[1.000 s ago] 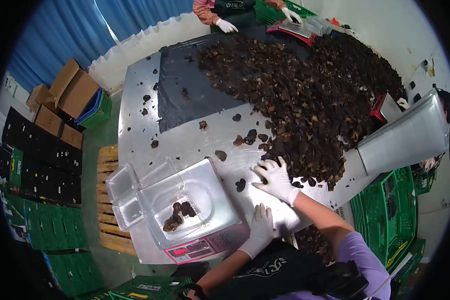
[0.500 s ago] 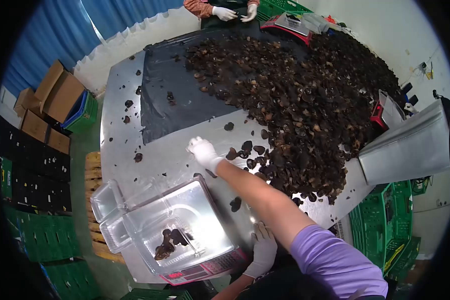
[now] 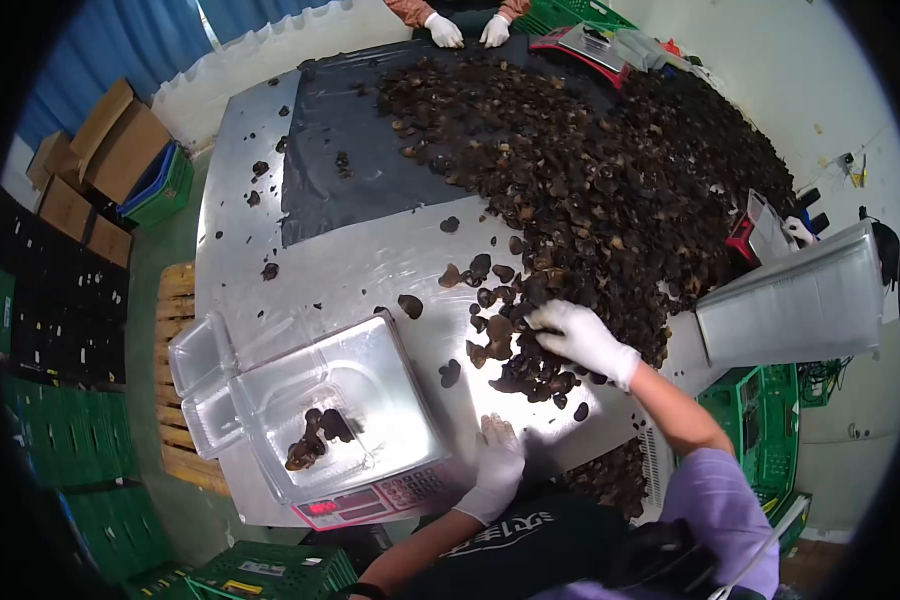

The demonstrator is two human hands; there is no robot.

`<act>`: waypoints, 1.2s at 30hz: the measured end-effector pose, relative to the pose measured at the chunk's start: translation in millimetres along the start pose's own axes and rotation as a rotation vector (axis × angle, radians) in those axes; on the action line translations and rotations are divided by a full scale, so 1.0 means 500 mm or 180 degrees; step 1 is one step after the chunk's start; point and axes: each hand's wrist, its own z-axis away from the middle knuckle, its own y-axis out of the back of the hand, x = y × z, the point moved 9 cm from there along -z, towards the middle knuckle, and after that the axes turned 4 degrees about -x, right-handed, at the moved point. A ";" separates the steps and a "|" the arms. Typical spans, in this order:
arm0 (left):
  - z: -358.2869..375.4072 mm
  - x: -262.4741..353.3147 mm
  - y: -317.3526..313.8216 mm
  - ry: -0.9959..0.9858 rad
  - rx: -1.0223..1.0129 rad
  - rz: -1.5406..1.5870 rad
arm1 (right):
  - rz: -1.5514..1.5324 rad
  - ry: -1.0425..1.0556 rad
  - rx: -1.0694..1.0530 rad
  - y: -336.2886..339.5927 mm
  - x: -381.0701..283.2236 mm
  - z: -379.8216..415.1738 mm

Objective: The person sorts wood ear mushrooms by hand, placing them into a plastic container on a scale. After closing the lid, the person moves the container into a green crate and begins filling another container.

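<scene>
My right hand (image 3: 575,335), white-gloved, lies at the near edge of a big pile of dark wood ear mushrooms (image 3: 610,220). Its fingers are curled around pieces there, the tips partly hidden. My left hand (image 3: 495,465), also gloved, rests open on the metal table (image 3: 350,265), beside a scale (image 3: 395,395) with a red front. On the scale stands an open clear plastic box (image 3: 270,450), its lid folded out to the left. A few wood ear pieces (image 3: 315,435) lie in the box. Several loose pieces (image 3: 490,345) are scattered between the scale and the pile.
Black plastic sheeting (image 3: 370,170) covers the far left of the table. Across from me, a person's gloved hands (image 3: 470,30) rest at the table edge. A tall stack of clear boxes (image 3: 795,300) leans at the right. Green crates (image 3: 750,420) stand below it; cardboard boxes (image 3: 120,140) are at left.
My right hand has moved from the bare metal near the sheeting, right and back toward me, to the pile's edge. The other person's hands have lowered to the table. My left hand stays beside the scale.
</scene>
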 end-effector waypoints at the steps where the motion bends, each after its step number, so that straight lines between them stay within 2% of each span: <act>1: -0.002 -0.002 -0.017 0.0063 -0.0159 -0.0003 | 0.0199 0.0005 0.0380 -0.003 0.006 -0.059; 2: -0.001 -0.002 -0.017 0.0098 -0.0182 -0.0004 | 0.0575 0.0060 0.0823 -0.017 0.013 -0.120; 4: 0.003 -0.004 -0.008 0.0112 -0.0298 0.0271 | 0.0962 0.0011 0.0988 -0.057 0.026 -0.223; 5: 0.004 -0.004 -0.020 0.0171 -0.0665 0.0048 | 0.1089 -0.0171 0.0734 -0.101 0.053 -0.265; 6: 0.003 -0.003 -0.021 0.0187 -0.0714 0.0042 | 0.1223 -0.0354 0.0480 -0.132 0.077 -0.292; 8: 0.002 -0.012 -0.026 0.0464 -0.0849 0.0108 | 0.0822 -0.0660 0.0306 -0.125 0.100 -0.304; 10: -0.003 -0.012 -0.026 0.0493 -0.1087 -0.0101 | 0.0677 -0.0356 0.0799 -0.084 0.068 -0.252; 12: -0.003 -0.014 -0.013 0.0444 -0.1216 0.0236 | 0.0182 -0.0413 0.0604 -0.055 0.029 -0.168; 14: -0.005 -0.013 -0.037 0.0377 -0.1204 -0.0110 | -0.0501 -0.0229 0.0522 -0.042 -0.001 -0.052; 16: -0.005 -0.025 -0.043 0.0448 -0.1167 -0.0041 | -0.0956 -0.0457 0.0089 -0.055 -0.006 0.076; 17: -0.009 -0.048 -0.020 0.0710 -0.0907 0.1016 | -0.1135 -0.0907 -0.0170 -0.060 -0.004 0.147; 18: -0.035 -0.059 -0.022 0.0345 -0.1041 0.0970 | -0.1314 -0.1362 -0.0445 -0.075 0.003 0.221; 19: -0.069 -0.065 -0.021 -0.0014 -0.1173 0.0921 | -0.1121 -0.1224 -0.0462 -0.083 0.004 0.279; 21: -0.113 -0.112 0.141 0.0708 0.0263 0.0750 | -0.0624 -0.1195 -0.0646 -0.104 0.026 0.404; 22: -0.143 -0.131 0.152 0.0754 0.0707 0.0751 | -0.0323 -0.1311 -0.0803 -0.114 0.043 0.467; 24: -0.187 -0.160 0.167 0.0680 0.1579 0.0492 | 0.0312 -0.2036 -0.1352 -0.144 0.093 0.587; 25: -0.224 -0.178 0.147 0.0830 0.1197 0.0452 | 0.0307 -0.2370 -0.1600 -0.163 0.121 0.646; 26: -0.240 -0.181 0.161 0.0801 0.1202 0.0443 | 0.0295 -0.2701 -0.1853 -0.186 0.149 0.705; 28: -0.272 -0.193 0.146 0.1064 0.0431 -0.0004 | 0.0150 -0.2873 -0.1544 -0.201 0.170 0.769; 30: -0.289 -0.204 0.121 0.1140 0.0359 -0.0194 | -0.0522 -0.3451 -0.0645 -0.185 0.194 0.829; 31: -0.295 -0.208 0.113 0.1109 0.0407 -0.0273 | -0.1289 -0.3491 -0.0218 -0.215 0.220 0.852; 32: -0.300 -0.214 0.105 0.1074 0.0452 -0.0355 | -0.1312 -0.3520 -0.0198 -0.236 0.243 0.882; 33: -0.299 -0.220 0.098 0.0989 0.0715 -0.0251 | -0.2075 -0.3567 0.0241 -0.231 0.229 0.876; 34: -0.293 -0.220 0.101 0.0959 0.0701 -0.0255 | -0.2830 -0.3568 0.0688 -0.226 0.217 0.866; 36: -0.248 -0.246 0.148 0.1048 0.1702 0.1283 | -0.3041 -0.3440 0.1141 -0.210 0.217 0.845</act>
